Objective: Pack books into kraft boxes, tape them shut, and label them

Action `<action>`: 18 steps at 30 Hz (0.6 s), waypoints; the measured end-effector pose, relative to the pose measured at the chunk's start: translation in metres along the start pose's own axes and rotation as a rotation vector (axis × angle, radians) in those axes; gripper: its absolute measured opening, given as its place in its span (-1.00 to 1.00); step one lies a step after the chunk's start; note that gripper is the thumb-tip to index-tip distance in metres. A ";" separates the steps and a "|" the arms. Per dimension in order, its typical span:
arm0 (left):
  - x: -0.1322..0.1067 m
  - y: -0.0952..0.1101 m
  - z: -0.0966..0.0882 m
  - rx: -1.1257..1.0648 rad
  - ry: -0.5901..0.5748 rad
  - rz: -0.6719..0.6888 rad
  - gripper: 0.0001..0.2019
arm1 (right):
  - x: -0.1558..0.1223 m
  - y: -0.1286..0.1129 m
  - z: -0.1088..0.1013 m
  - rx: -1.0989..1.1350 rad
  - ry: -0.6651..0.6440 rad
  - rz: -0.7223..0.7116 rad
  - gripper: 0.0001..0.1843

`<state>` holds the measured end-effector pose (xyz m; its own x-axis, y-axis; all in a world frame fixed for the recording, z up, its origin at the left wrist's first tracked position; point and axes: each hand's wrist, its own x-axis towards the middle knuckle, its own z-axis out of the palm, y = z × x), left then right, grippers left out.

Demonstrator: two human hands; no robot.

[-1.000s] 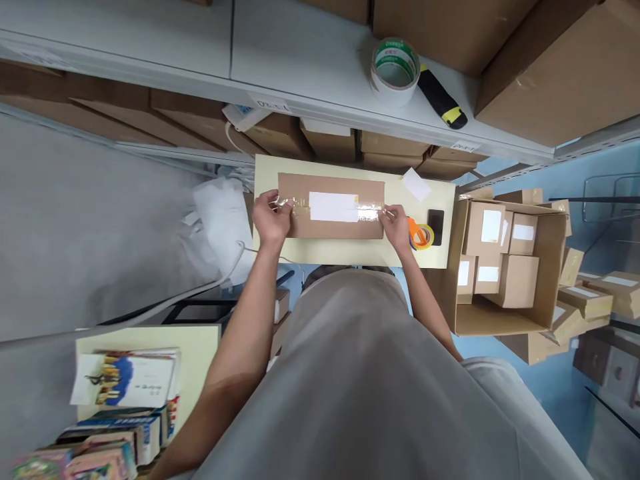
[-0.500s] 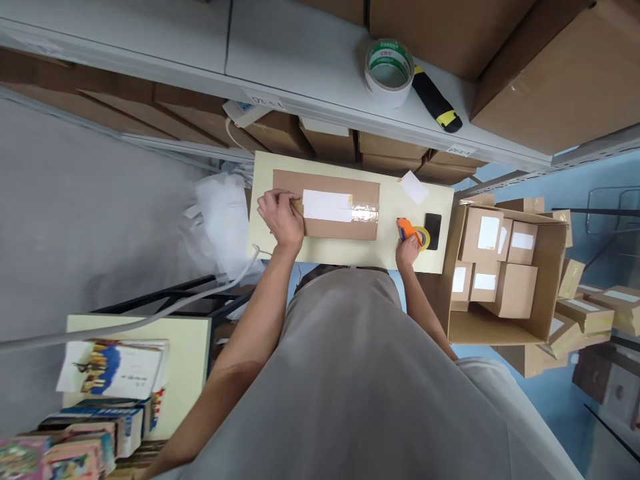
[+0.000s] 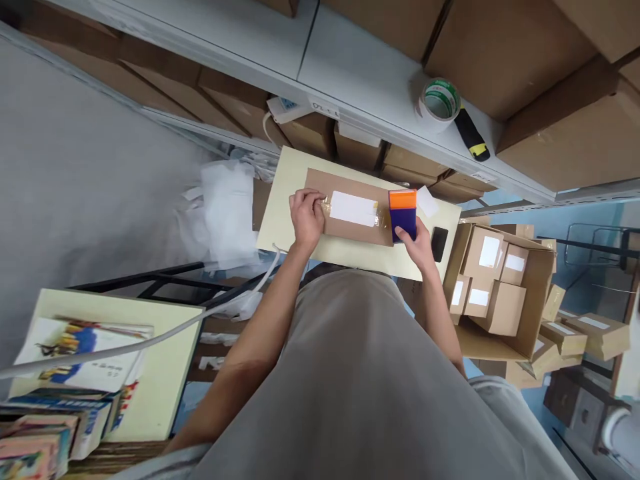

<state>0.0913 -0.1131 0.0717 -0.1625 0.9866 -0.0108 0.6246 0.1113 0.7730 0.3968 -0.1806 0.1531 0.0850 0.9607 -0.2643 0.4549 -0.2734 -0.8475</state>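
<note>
A flat cardboard box [image 3: 357, 235] with a white label [image 3: 353, 208] lies on the pale yellow tabletop [image 3: 277, 220]. Clear tape shows at both ends of the label. My left hand [image 3: 306, 217] has its fingers bent round the box's left end. Over the right end, my right hand [image 3: 419, 247] grips an orange and dark blue tape dispenser [image 3: 403, 217], its broad side facing up. Whether the dispenser touches the box I cannot tell. Just right of that hand lies a black phone [image 3: 439, 244], and a white paper slip [image 3: 427, 201] is behind it.
To the right stands a large open carton [image 3: 537, 297] of small labelled boxes. The grey shelf [image 3: 360, 73] above the table bears a tape roll [image 3: 439, 103] and a utility knife [image 3: 471, 135]. A grey cable [image 3: 165, 338] crosses the left side, above stacked books [image 3: 75, 427].
My right hand has lifted the tape dispenser from beside the phone and brought it left over the box's right end. My left hand stays at the left end. The view has shifted and tilted.
</note>
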 end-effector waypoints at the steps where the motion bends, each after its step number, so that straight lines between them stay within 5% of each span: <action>1: 0.000 0.000 -0.002 -0.009 -0.011 0.005 -0.70 | 0.008 -0.015 0.006 0.041 -0.058 -0.018 -0.38; 5: 0.001 0.004 -0.014 -0.076 -0.071 0.009 -0.75 | 0.039 -0.054 0.036 0.117 -0.331 -0.067 -0.26; 8: 0.003 0.007 -0.025 -0.342 -0.083 -0.089 -0.69 | 0.055 -0.066 0.047 0.101 -0.494 -0.076 -0.22; 13: 0.009 0.016 -0.043 -0.735 -0.207 -0.320 -0.34 | 0.066 -0.080 0.043 0.018 -0.621 -0.063 -0.27; 18: 0.015 0.026 -0.055 -0.768 -0.349 -0.339 -0.43 | 0.064 -0.093 0.042 -0.002 -0.689 0.011 -0.24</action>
<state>0.0632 -0.1016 0.1262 0.0743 0.9093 -0.4094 -0.1161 0.4157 0.9021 0.3228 -0.0956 0.1961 -0.4934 0.7077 -0.5057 0.4590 -0.2820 -0.8425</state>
